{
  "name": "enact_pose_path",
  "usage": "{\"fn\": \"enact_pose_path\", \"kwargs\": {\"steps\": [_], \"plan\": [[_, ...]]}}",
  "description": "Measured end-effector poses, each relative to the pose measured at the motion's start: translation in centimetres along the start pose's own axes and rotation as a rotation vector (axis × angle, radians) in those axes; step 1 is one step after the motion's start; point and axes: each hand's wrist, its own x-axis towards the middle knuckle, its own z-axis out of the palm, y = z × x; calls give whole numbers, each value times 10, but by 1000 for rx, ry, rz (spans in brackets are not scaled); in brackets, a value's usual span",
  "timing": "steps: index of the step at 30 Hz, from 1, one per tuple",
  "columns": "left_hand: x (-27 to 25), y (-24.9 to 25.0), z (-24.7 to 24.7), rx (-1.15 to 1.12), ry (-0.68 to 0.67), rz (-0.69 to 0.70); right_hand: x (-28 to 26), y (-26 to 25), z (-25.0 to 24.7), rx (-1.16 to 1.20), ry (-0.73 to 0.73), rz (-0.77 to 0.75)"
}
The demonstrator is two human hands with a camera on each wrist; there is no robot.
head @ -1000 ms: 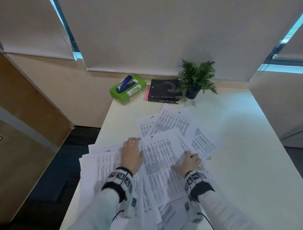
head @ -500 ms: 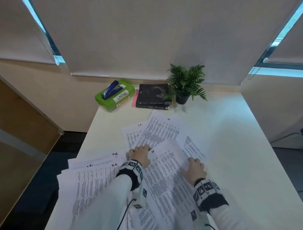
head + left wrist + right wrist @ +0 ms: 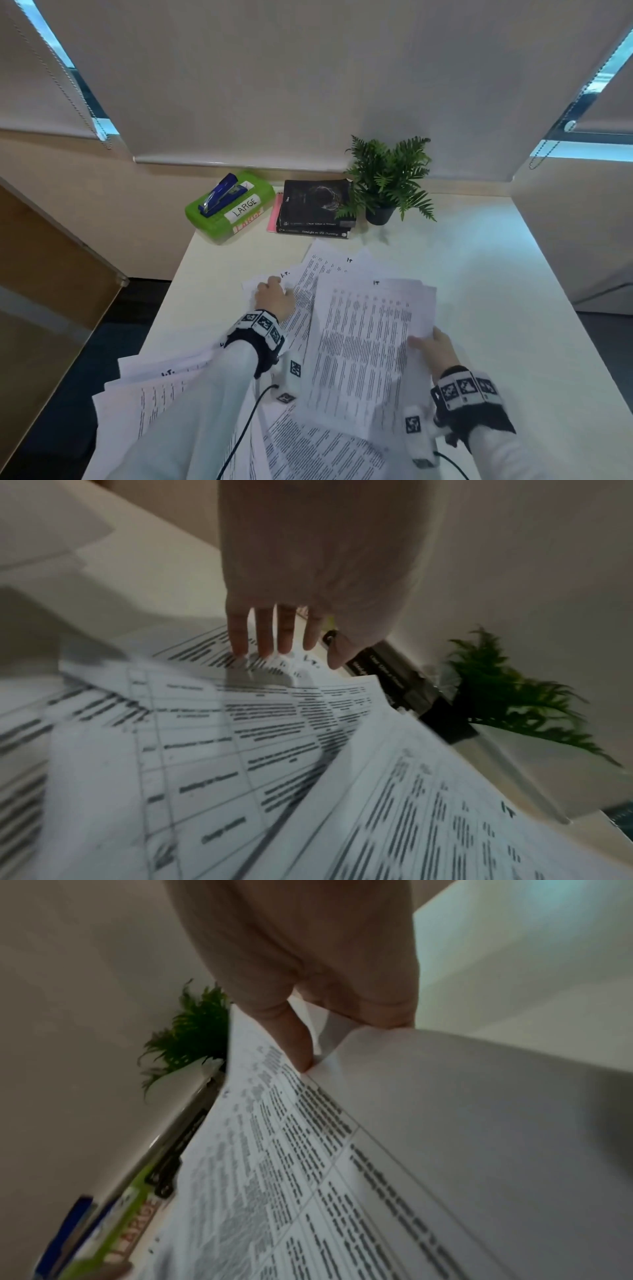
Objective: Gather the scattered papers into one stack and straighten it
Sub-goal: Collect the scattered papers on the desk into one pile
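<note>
Printed white papers lie scattered over the near half of the table (image 3: 513,291). My right hand (image 3: 433,346) pinches the right edge of a small bundle of sheets (image 3: 366,342) and holds it tilted above the others; the right wrist view shows the thumb (image 3: 298,1042) on top of those sheets (image 3: 308,1150). My left hand (image 3: 274,296) reaches forward with straight fingers (image 3: 263,634) pressing on the far-left sheets (image 3: 308,274) (image 3: 212,647). More papers (image 3: 154,394) fan out at the near left, some over the table's edge.
At the back of the table stand a green box (image 3: 229,209) with a blue stapler (image 3: 221,193) on it, two stacked black books (image 3: 315,209) and a potted fern (image 3: 387,178). The table's left edge drops to dark floor. A wall stands at the right.
My right hand has taken hold of a bundle of sheets and lifted it off the pile. My left hand has slid farther forward onto the far-left sheets.
</note>
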Motion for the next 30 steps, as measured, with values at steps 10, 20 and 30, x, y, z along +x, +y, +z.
{"fn": "enact_pose_path", "kwargs": {"steps": [10, 20, 30], "plan": [[-19, 9, 27, -95, -209, 78, 22, -15, 18, 78, 69, 202], [-67, 5, 36, -232, -326, 258, 19, -15, 26, 20, 107, 244], [-123, 17, -17, -457, -149, 290, -7, -14, -8, 460, -87, 117]]}}
